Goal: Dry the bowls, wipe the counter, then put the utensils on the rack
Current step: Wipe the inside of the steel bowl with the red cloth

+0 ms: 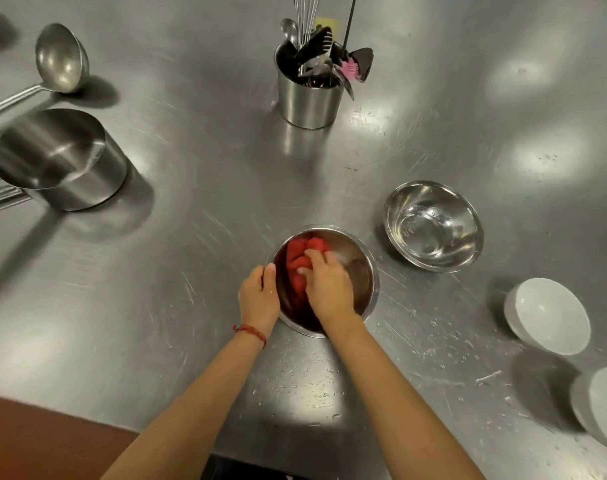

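A small steel bowl [366,271] stands on the steel counter [198,188] just in front of me. My left hand [259,296] grips its left rim. My right hand [328,282] is inside the bowl, pressing a red cloth [300,254] against its inner wall. A second steel bowl [433,225], wet inside, sits to the right. Two white bowls [551,315] [603,403] lie further right, tilted on their sides. A steel utensil holder [309,98] with a whisk, spoons and spatulas stands at the back.
A large ladle [58,58] and a deep steel scoop [59,159] lie at the left, handles running off the frame. Water drops [309,379] spot the counter near its front edge and to the right. Brown floor [35,441] shows at lower left.
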